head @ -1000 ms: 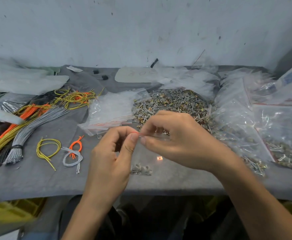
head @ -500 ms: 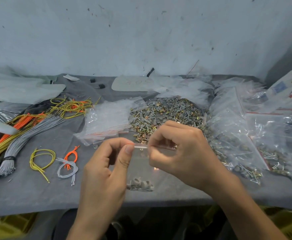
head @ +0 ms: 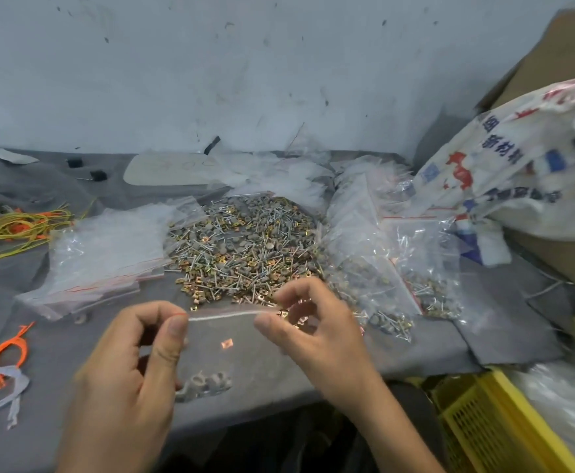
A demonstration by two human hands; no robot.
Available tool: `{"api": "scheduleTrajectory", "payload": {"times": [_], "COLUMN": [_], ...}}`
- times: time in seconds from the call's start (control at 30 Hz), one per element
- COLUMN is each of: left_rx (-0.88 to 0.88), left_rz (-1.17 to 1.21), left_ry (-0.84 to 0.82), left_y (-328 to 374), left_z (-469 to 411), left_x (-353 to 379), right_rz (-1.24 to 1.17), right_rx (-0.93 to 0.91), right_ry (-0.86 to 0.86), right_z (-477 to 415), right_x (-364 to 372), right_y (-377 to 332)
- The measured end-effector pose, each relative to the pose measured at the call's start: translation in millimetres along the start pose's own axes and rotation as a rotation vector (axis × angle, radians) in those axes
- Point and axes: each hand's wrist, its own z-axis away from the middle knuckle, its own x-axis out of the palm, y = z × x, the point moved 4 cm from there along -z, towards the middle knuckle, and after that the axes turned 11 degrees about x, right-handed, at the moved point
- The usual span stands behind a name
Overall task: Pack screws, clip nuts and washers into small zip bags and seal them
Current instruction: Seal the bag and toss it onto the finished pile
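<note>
- Plastic strip's (head: 224, 315) left end is sitting pinched in left hand (head: 122, 363).
- Bag (head: 231, 353) is hanging between hands over table (head: 415, 349): light, limp, likely slippery.
- Right hand (head: 316, 332) is pinching the strip's right end, probably the stiffest hold.

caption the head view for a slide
Left hand and right hand pinch the zip bag top, hardware pile behind.
</note>
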Motion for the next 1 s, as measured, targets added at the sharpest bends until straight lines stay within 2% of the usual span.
{"api": "scheduleTrajectory", "payload": {"times": [0.07,0.13,0.27,0.37,0.47,0.6,0.7,0.77,0.83,0.9,1.0], "left_rx": [-0.002,-0.035,-0.126,-0.155,-0.231,-0.32,-0.405,-0.416,-0.416,-0.413,-0.414], "left_rz": [0.055,0.159,0.383,0.414,0.282,0.082,-0.078,-0.101,-0.139,-0.174,-0.247], "left_ry": [-0.003,-0.004,0.021,-0.023,-0.032,-0.042,-0.055,-0.051,-0.034,-0.049,-0.042], "left_y": [7,16,16,3,-29,-75,-96,-99,-109,-113,-127], "left_z": [1,3,5,6,14,27,34,35,35,37,41], "left_x": [12,27,52,61,58,45,35,34,30,31,32], "right_rz": [-0.233,-0.366,-0.474,-0.394,-0.259,0.003,0.153,0.24,0.196,0.133,0.222], "right_rx": [0.18,0.26,0.23,0.182,0.141,0.196,0.298,0.408,0.441,0.39,0.327], "right_ry": [-0.165,-0.258,-0.171,-0.033,0.235,0.498,0.606,0.608,0.572,0.601,0.736], "right_z": [13,21,18,8,-13,-66,-116,-140,-163,-167,-171], "right_x": [20,38,26,-17,-89,-189,-238,-252,-243,-235,-224], "right_y": [16,28,31,29,30,50,81,102,118,124,132]}}
